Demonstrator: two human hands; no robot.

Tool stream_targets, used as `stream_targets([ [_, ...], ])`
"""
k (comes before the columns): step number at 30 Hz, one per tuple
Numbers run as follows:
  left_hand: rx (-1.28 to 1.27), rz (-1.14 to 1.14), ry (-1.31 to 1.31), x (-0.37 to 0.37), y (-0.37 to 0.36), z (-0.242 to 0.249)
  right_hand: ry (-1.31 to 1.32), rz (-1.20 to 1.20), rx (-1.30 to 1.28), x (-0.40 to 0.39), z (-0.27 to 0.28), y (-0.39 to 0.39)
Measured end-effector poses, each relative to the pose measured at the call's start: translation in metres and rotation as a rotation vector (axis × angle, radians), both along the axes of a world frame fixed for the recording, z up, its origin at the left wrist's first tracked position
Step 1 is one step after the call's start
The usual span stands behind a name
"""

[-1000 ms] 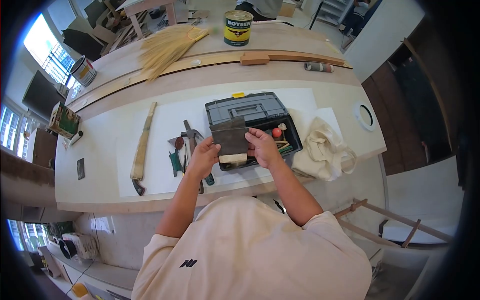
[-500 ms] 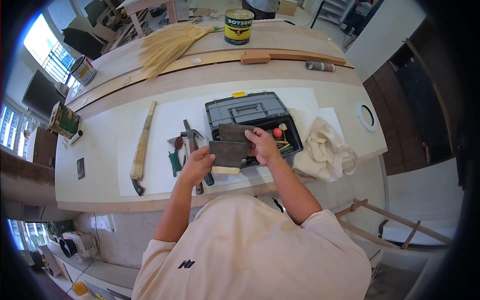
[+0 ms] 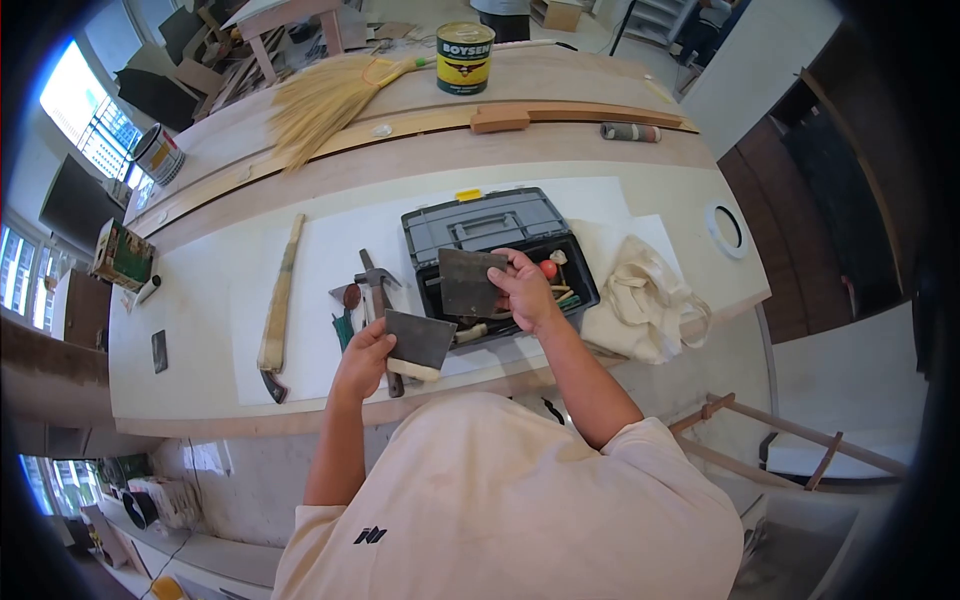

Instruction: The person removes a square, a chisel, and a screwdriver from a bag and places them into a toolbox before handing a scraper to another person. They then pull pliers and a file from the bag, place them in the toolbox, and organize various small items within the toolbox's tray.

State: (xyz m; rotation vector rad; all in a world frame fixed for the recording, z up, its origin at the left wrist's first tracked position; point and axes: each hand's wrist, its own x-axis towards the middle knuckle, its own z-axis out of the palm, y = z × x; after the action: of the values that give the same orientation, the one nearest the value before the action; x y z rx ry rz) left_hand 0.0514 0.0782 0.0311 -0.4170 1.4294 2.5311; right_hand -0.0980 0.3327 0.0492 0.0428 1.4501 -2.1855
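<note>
My left hand [image 3: 362,362] grips a dark rectangular plate with a cream strip [image 3: 420,340] along its lower edge, held tilted over the table's near side. In my right hand [image 3: 521,290] is a second dark rectangular plate [image 3: 467,282], pinched at its right side in front of the toolbox. That grey and black toolbox [image 3: 490,222] stands with its lid up and several small things inside, among them a red ball-like piece [image 3: 548,269]. A claw hammer [image 3: 374,285] lies just beyond my left hand, beside a green-handled tool [image 3: 343,328] that is partly hidden.
A handsaw in a pale sheath [image 3: 280,310] lies to the left, near a small dark plate [image 3: 159,352]. On the right rests a cream cloth bag [image 3: 645,300] and a white ring [image 3: 727,231]. Farther back are a broom [image 3: 330,100], a paint can [image 3: 464,60] and wood strips [image 3: 590,112].
The two plates have moved apart. My left hand has shifted left and down with its plate; my right-hand plate now shows nearly whole.
</note>
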Motion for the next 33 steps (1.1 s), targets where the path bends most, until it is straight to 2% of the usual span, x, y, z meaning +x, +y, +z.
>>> stream_targets([
  [10, -0.08, -0.009, -0.023, -0.015, 0.006, -0.012, 0.119, -0.112, 0.017, -0.009, 0.01, 0.022],
  [13, -0.136, 0.026, -0.046, -0.017, 0.007, -0.019, 0.058, -0.205, -0.081, -0.012, 0.011, 0.028],
  [16, -0.215, 0.03, 0.001, -0.017, 0.008, -0.019, -0.184, -0.104, -0.664, -0.009, 0.024, 0.049],
  [18, -0.123, -0.02, 0.024, -0.016, 0.01, -0.009, -0.259, 0.201, -1.071, -0.022, 0.0, 0.061],
  [23, -0.085, -0.043, 0.014, -0.015, 0.014, 0.0, -0.203, 0.533, -1.204, -0.007, 0.027, 0.07],
  [26, -0.047, -0.026, -0.009, -0.014, 0.018, 0.007, -0.158, 0.593, -1.234, -0.002, 0.034, 0.07],
  [29, -0.008, -0.038, 0.007, -0.016, 0.016, 0.001, -0.162, 0.566, -1.255, 0.0, 0.04, 0.07],
  [33, 0.001, -0.028, 0.017, -0.016, 0.018, 0.002, -0.28, 0.406, -1.342, -0.003, 0.032, 0.069],
])
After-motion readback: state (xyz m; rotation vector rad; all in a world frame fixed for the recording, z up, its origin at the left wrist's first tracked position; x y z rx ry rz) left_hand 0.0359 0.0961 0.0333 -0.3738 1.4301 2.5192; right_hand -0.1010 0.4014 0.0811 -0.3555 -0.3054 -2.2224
